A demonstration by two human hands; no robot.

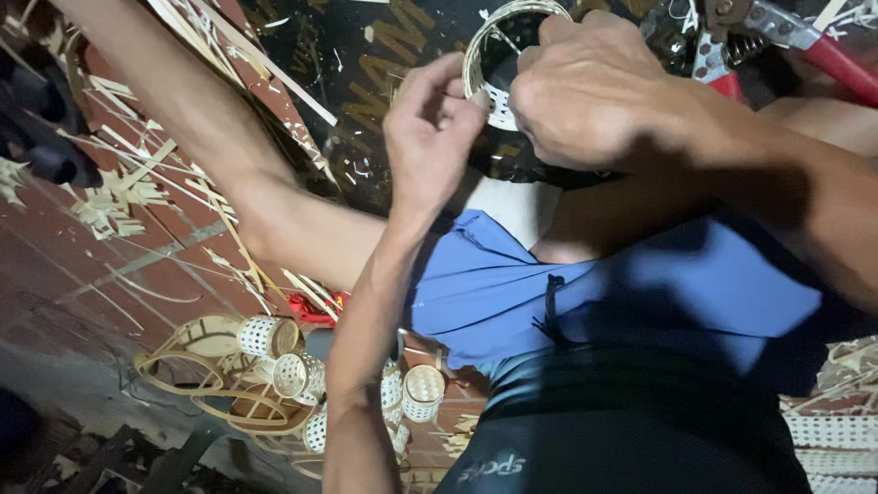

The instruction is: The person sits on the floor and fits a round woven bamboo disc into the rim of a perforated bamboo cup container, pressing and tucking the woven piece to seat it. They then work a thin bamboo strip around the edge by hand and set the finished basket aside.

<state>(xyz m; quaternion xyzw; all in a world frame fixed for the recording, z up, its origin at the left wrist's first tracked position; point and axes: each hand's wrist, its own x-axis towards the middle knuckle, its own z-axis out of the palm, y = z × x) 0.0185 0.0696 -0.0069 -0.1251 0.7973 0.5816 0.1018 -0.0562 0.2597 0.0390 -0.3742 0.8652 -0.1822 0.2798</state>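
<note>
Blue shorts [585,293] fill lower frame; at upper centre both hands grasp a small woven ring [498,69], left hand [430,128] pinching its rim, right hand [585,91] clenched around it; probably light, springy, best gripped by the rim.

Bare arms – blue shorts [512,293], dark drawstring [551,311]
</note>
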